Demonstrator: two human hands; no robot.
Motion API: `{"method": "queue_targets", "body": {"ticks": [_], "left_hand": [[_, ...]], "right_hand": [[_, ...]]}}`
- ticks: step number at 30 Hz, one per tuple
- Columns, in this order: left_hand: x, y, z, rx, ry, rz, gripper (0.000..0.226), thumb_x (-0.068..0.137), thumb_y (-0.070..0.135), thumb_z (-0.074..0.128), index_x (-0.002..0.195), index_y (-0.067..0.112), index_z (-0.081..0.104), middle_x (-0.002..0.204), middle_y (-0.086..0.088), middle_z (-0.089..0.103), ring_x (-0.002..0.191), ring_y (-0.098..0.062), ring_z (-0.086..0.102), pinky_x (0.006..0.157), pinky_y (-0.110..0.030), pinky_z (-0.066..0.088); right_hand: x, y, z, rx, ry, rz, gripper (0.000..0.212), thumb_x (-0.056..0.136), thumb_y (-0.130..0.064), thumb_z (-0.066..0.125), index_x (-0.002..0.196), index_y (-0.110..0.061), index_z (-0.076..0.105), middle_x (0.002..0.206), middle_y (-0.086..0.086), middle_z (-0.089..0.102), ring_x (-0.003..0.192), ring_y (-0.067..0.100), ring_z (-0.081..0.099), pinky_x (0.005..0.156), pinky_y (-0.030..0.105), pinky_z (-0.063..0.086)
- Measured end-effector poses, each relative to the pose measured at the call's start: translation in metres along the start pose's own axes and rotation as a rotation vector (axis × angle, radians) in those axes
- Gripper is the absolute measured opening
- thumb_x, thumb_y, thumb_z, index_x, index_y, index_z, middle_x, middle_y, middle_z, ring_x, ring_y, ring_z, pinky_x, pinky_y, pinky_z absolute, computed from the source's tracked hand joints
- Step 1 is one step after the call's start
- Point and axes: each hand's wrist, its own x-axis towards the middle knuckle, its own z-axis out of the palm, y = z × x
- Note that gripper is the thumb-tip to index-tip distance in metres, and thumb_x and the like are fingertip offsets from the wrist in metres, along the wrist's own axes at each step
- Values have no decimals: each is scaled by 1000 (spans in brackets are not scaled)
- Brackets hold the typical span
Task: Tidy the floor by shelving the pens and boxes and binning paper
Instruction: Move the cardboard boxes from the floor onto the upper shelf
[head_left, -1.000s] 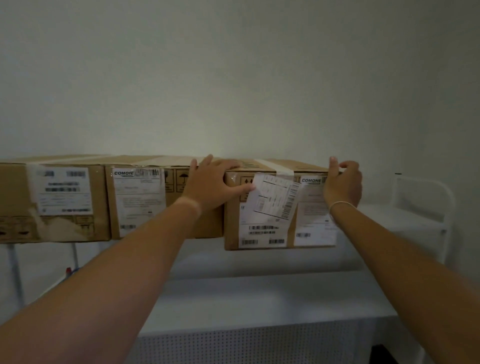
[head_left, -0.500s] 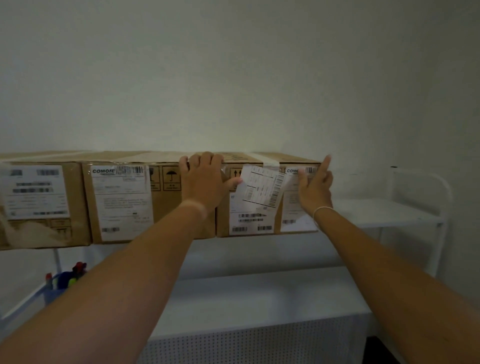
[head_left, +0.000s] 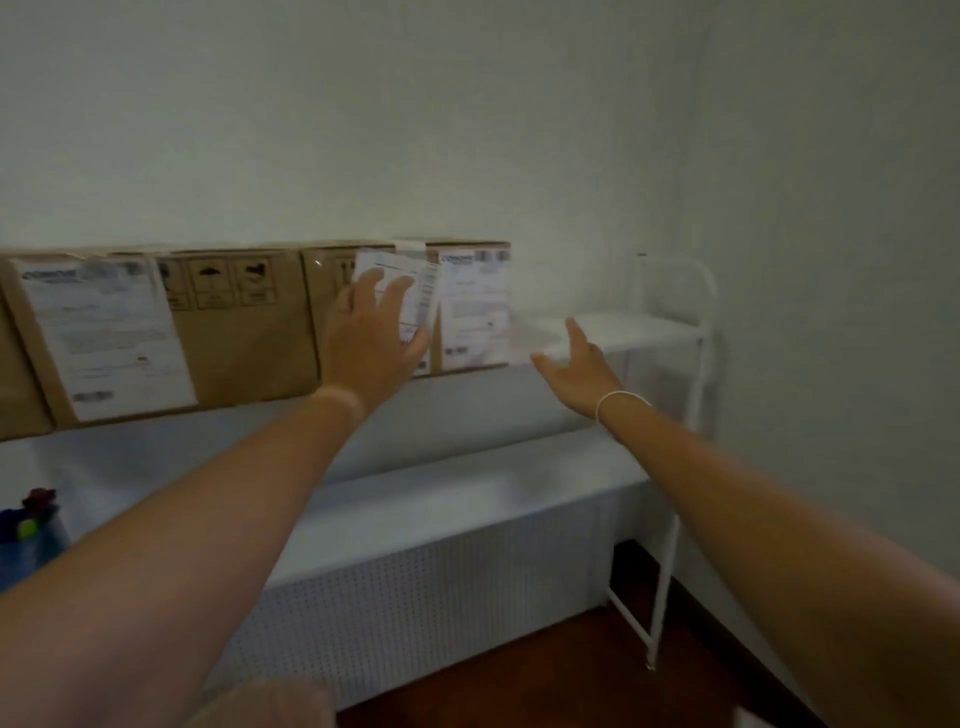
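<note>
**Head view: boxes lined up on the white shelf**

Head-camera footage showed a row of cardboard boxes set side by side on the upper level of a white shelf (head_left: 613, 332) against a pale wall. The rightmost box (head_left: 470, 312) stood at the end of the row, touching the middle box (head_left: 234, 332) on its left, with bare shelf surface left to its right. A further box (head_left: 15, 374) was cut off by the picture's left edge. White shipping labels were stuck to the box fronts, and one loose label (head_left: 415, 291) was seen lifting away from the rightmost box.

The left hand (head_left: 374, 338) was held flat against the front of the rightmost box, its grip spread with the fingers straight over the loose label. The right hand (head_left: 576, 364) was held apart from the box, just beside its lower right corner, grip spread and empty, a thin band worn at the wrist.

A blue holder of pens (head_left: 31, 525) was seen at the lower left, blurred. Dark wooden floor (head_left: 571, 675) was visible below the shelf.
</note>
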Motion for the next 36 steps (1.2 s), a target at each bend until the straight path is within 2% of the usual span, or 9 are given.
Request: {"method": "queue_targets", "body": {"ticks": [8, 12, 18, 22, 24, 27, 29, 31, 36], "left_hand": [[-54, 110, 58, -385, -284, 61, 55, 86, 34, 58, 136, 15, 45, 137, -13, 46, 124, -34, 46, 101, -43, 41], [-87, 169, 90, -444, -431, 87, 56, 86, 41, 57, 135, 16, 46, 139, -14, 46, 125, -37, 44, 102, -45, 40], [-142, 252, 146, -578, -714, 77, 63, 87, 53, 49, 140, 21, 39, 145, -11, 42, 130, -31, 42, 106, -41, 37], [-186, 303, 190, -621, -893, 75, 63, 87, 57, 47, 141, 26, 36, 148, -9, 39, 133, -30, 40, 106, -41, 36], [-210, 318, 212, -639, -973, 55, 64, 86, 59, 46, 140, 28, 36, 149, -7, 37, 135, -28, 38, 104, -39, 37], [-247, 336, 253, -659, -1096, -17, 65, 85, 62, 44, 141, 30, 34, 151, -4, 33, 134, -27, 39, 93, -29, 44], [-273, 344, 284, -652, -1165, -80, 65, 85, 61, 44, 141, 29, 34, 149, -6, 36, 133, -27, 40, 101, -35, 40], [-302, 346, 315, -629, -1229, -147, 66, 84, 60, 45, 141, 28, 35, 148, -6, 39, 134, -26, 40, 107, -40, 36], [-378, 348, 399, -585, -1419, -323, 67, 86, 55, 49, 143, 26, 32, 151, -8, 35, 137, -27, 35, 109, -45, 33]], "right_hand": [[-88, 101, -62, -77, 67, 226, 79, 87, -49, 51, 149, -20, 12, 155, 9, 24, 139, 29, 29, 112, 38, 26], [-141, 149, -99, -90, 129, 334, 76, 86, -48, 53, 147, -20, 18, 149, 13, 33, 134, 32, 36, 106, 37, 32], [-213, 240, -142, -63, 170, 509, 82, 83, -53, 54, 148, -19, 17, 154, 9, 24, 140, 28, 27, 112, 44, 26], [-257, 311, -160, -54, 230, 655, 86, 79, -57, 56, 147, -18, 21, 153, 8, 30, 138, 27, 31, 109, 38, 29], [-275, 342, -159, -43, 247, 728, 87, 77, -60, 56, 146, -18, 22, 152, 8, 32, 137, 26, 33, 107, 36, 30], [-294, 394, -149, 39, 268, 827, 87, 78, -56, 59, 146, -16, 22, 151, 11, 32, 137, 27, 34, 110, 37, 30], [-307, 429, -133, 85, 254, 896, 87, 78, -55, 59, 146, -16, 22, 151, 9, 33, 136, 26, 34, 108, 37, 32], [-319, 464, -116, 100, 251, 958, 83, 80, -54, 58, 146, -17, 23, 149, 7, 37, 134, 25, 38, 101, 31, 35], [-348, 554, -69, 180, 204, 1163, 80, 83, -51, 56, 147, -20, 20, 151, 11, 32, 135, 28, 37, 99, 36, 36]]}}
